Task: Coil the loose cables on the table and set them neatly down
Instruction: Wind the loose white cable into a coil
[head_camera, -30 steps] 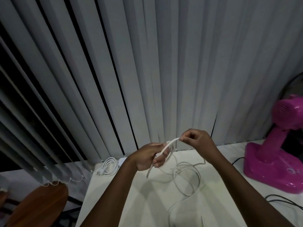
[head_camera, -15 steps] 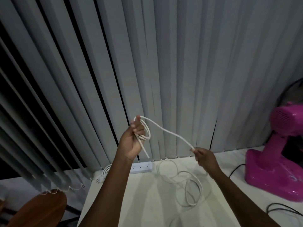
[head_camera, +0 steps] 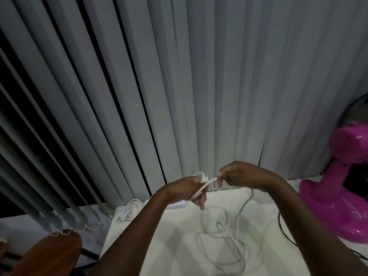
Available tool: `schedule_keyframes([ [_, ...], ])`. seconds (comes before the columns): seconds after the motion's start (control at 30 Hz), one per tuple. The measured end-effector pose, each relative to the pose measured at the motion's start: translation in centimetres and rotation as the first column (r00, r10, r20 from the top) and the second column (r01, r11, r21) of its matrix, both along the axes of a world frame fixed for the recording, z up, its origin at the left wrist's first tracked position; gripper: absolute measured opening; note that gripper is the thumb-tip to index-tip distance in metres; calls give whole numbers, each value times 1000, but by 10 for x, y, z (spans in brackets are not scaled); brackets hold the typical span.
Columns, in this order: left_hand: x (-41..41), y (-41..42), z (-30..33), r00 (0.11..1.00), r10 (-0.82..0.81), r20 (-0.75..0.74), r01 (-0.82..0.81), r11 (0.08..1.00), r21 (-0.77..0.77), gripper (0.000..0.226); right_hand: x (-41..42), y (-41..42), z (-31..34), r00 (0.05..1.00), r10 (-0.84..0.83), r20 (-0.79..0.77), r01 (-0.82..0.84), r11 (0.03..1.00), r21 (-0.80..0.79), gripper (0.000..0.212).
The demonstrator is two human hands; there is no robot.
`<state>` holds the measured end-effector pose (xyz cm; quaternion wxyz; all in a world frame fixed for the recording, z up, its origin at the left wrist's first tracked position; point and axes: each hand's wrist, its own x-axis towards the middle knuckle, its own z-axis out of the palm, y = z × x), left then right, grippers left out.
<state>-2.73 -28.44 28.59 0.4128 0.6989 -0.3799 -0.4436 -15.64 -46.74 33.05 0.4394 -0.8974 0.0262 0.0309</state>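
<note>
Two hands working one long white round cable (head_camera: 242, 208): left hand (head_camera: 184, 189) is gripping small loops of it, right hand (head_camera: 237, 174) is pinching the strand; the slack is lying looped on the white table (head_camera: 159, 242). One coiled white cable (head_camera: 132, 207), one white power strip (head_camera: 178, 205), one glossy pink plastic fan (head_camera: 336, 188). No readable labels.

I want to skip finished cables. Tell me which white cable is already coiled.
The small white coil at the table's far left corner, beside the power strip. The cable in both hands still sprawls loose.
</note>
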Motion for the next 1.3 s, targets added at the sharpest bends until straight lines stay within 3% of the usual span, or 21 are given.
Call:
schedule_keyframes([
  [0.1,-6,7,-2,980,-38,-194,18,994,-107,31,1,-18,-4,978,-164,130,157,986,62,33],
  [0.23,-1,16,10,883,-112,-456,-16,963,-268,27,2,-49,-23,917,-322,234,282,940,190,28],
  [0.3,6,21,19,803,-167,-571,-44,941,-336,27,7,-66,-31,854,-444,270,315,855,412,20],
  [0.4,14,20,35,619,-378,-689,-56,853,-519,28,20,-83,-44,793,-577,195,232,581,780,11],
  [0.43,14,17,42,554,-442,-705,-79,815,-573,28,23,-84,-50,789,-592,163,233,535,812,10],
  [0.5,13,8,56,509,-480,-714,-178,753,-633,27,33,-78,-66,791,-600,118,302,551,778,9],
  [0.67,15,-17,96,584,-338,-738,-462,610,-644,28,44,-52,-110,737,-669,101,467,611,639,5],
  [0.73,21,-23,110,610,-291,-737,-535,535,-653,31,44,-43,-124,742,-648,173,553,737,389,12],
  [0.8,29,-26,118,640,-252,-726,-556,500,-663,28,40,-32,-126,826,-522,214,517,852,85,16],
  [0.87,34,-29,118,738,-108,-666,-515,549,-659,21,36,-24,-108,933,-320,163,344,926,-152,20],
  [0.93,36,-35,108,845,79,-529,-444,655,-612,13,31,-15,-77,986,-139,97,160,948,-275,23],
  [1.03,30,-40,90,947,235,-218,-316,802,-508,15,20,0,-24,991,-20,136,61,951,-302,23],
  [1.17,23,-34,78,945,220,240,-155,952,-262,30,4,9,28,950,-33,312,97,977,-192,26],
  [1.2,20,-33,76,960,162,230,-112,970,-216,33,2,7,36,935,-47,351,115,978,-174,27],
  [1.3,9,-28,72,998,70,4,-68,976,-208,31,2,-7,47,877,-130,462,219,965,-144,32],
])
